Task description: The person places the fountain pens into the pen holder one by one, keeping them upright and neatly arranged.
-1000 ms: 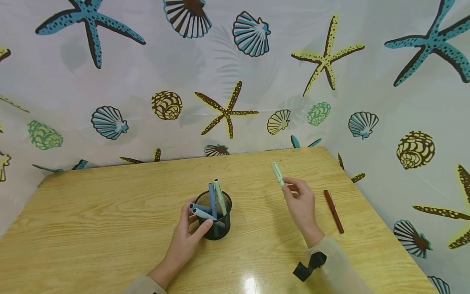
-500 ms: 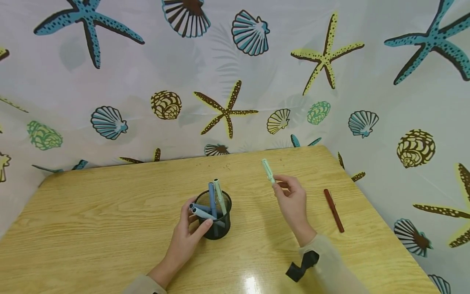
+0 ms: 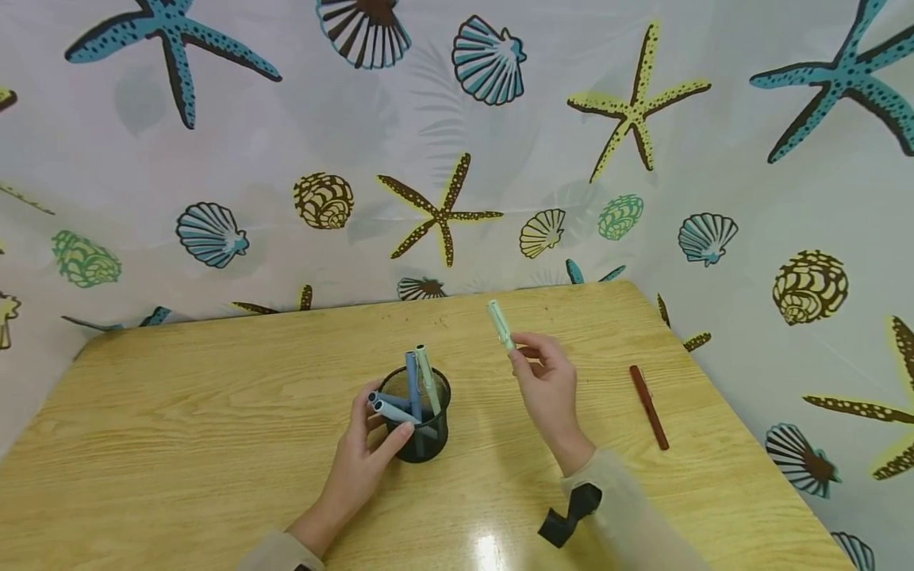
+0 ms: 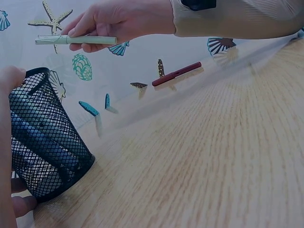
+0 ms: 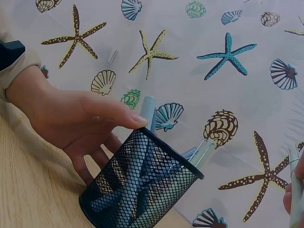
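A black mesh pen cup stands on the wooden table, with several blue and green pens leaning in it. My left hand grips the cup's left side, the thumb at the near rim and the fingers curled round behind. To the right of the cup, my right hand pinches a pale green pen between thumb and fingers, raised above the table and apart from the cup. In the left wrist view the pale green pen lies nearly level in the fingers. A dark red pen lies on the table, right of my right hand.
The wooden table meets a white curtain printed with starfish and shells at its back and right edges. A black strap hangs from the right wrist.
My right hand has moved left with the pale green pen, closer to the pen cup. My left hand, the cup and the dark red pen have stayed in place.
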### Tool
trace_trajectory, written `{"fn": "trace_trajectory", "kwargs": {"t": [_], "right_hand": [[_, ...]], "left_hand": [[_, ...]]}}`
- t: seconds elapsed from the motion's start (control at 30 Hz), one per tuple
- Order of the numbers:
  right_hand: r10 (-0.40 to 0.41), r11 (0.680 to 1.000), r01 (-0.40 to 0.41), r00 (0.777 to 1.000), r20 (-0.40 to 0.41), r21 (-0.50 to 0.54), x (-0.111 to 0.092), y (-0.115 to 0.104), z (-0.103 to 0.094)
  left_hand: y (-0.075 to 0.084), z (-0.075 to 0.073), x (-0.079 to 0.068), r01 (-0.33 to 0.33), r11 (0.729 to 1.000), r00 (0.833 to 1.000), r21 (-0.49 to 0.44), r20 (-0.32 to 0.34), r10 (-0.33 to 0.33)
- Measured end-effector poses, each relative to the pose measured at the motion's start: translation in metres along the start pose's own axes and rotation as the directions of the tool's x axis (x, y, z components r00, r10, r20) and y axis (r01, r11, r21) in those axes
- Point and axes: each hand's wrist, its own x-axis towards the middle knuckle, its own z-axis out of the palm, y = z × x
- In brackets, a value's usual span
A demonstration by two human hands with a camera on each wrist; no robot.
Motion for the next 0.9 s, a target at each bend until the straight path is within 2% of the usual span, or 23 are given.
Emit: {"fn": "trace_trajectory", "kwargs": {"t": [0.17,0.43,0.77,0.9], "right_hand": [[-0.030,0.999,0.029,0.999,0.033,0.035,-0.002,-0.019,0.011],[-0.069,0.994,0.065,0.997,0.042,0.089,-0.004,-0.025,0.025],[0.002,0.986,-0.016,0.997,0.080,0.167,-0.008,-0.028,0.039],[0.014,0.977,-0.035,0.995,0.101,0.210,-0.010,-0.021,0.043]], "left_hand": [[0.001,0.001,0.001,-0.011,1.000,1.000,0.002,0.001,0.011],[0.003,0.001,0.001,-0.021,1.000,1.000,-0.002,-0.004,0.021],[0.002,0.000,-0.001,-0.015,1.000,1.000,0.013,-0.010,0.015],[0.014,-0.001,-0.004,-0.017,1.000,1.000,0.018,-0.003,0.017]]}}
